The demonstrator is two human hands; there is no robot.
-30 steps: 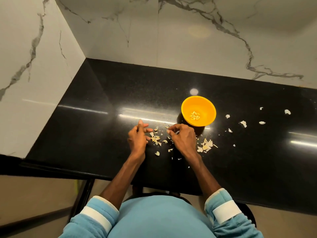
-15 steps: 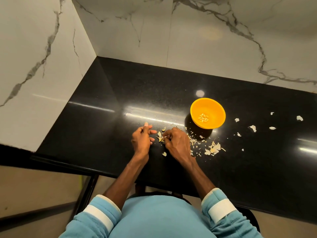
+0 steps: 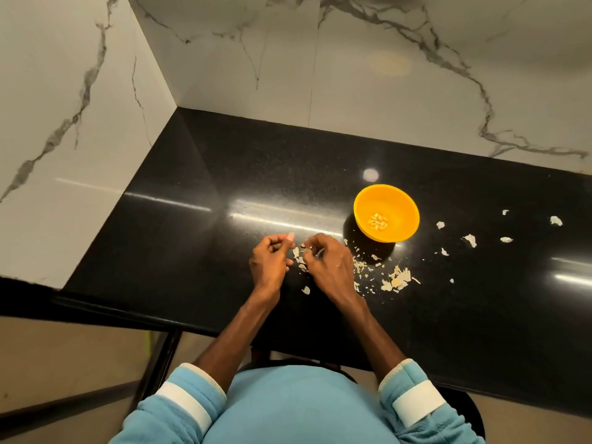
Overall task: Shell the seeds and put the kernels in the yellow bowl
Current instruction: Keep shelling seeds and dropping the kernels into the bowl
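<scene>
Black tabletop (image 3: 224, 187). Left hand (image 3: 270, 262) and right hand (image 3: 330, 267) are close together, fingers curled. The right hand pinches what is probably a seed (image 3: 304, 246) (too small to be sure). Cannot tell whether the left hand holds anything. Yellow bowl (image 3: 402, 203) at 2 o'clock of the hands, kernels (image 3: 379, 221) inside. Shell bits (image 3: 397, 280) at 6 o'clock of the bowl.

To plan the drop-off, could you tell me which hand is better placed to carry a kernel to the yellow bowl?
Probably the right hand: the yellow bowl stands on its side, with the left hand farther off.
</scene>
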